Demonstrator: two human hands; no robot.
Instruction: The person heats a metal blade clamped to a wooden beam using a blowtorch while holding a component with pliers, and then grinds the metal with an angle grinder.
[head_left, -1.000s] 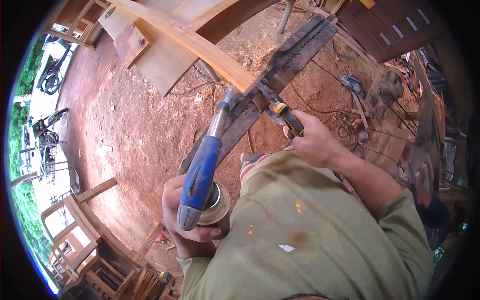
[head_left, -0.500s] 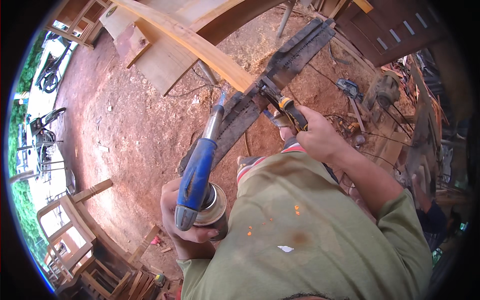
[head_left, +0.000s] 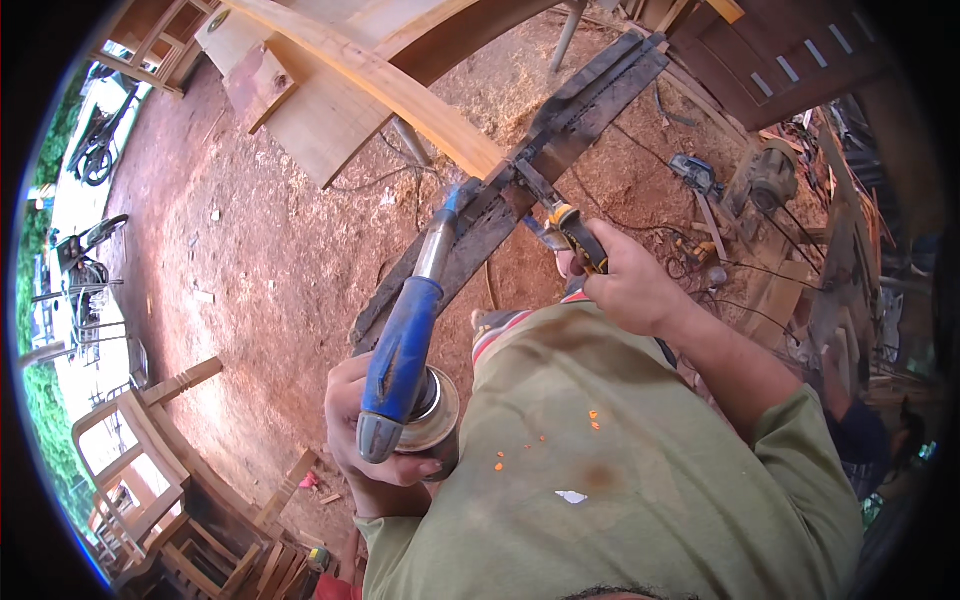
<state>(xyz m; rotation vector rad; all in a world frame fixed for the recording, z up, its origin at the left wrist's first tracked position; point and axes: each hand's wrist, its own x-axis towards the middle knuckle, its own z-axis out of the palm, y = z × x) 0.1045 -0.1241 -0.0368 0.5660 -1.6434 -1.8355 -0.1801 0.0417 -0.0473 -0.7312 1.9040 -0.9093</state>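
Observation:
My left hand (head_left: 350, 420) is wrapped round a blue gas torch (head_left: 405, 330) with a round metal can attached. Its metal nozzle slants up to the edge of a long dark bar (head_left: 600, 95), with a bluish glow at the tip. In my closed right hand (head_left: 635, 280) are pliers (head_left: 575, 235) with yellow-and-black handles. Their dark jaws reach the bar beside the end of a pale wooden plank (head_left: 440, 120). What the jaws grip, if anything, is too dark to make out. My thumb and part of my fingers hide the handles.
A wooden panel (head_left: 325, 130) lies under the plank. To the right are a power tool (head_left: 697, 175) with a cord and a motor (head_left: 775, 175). Wooden frames (head_left: 150, 460) stand at lower left. Motorcycles (head_left: 90, 250) are at far left. Wood shavings cover the reddish floor (head_left: 250, 220).
The torch has shifted slightly right, its nozzle now nearer the dark bar. My right hand and the pliers have moved a little down and left.

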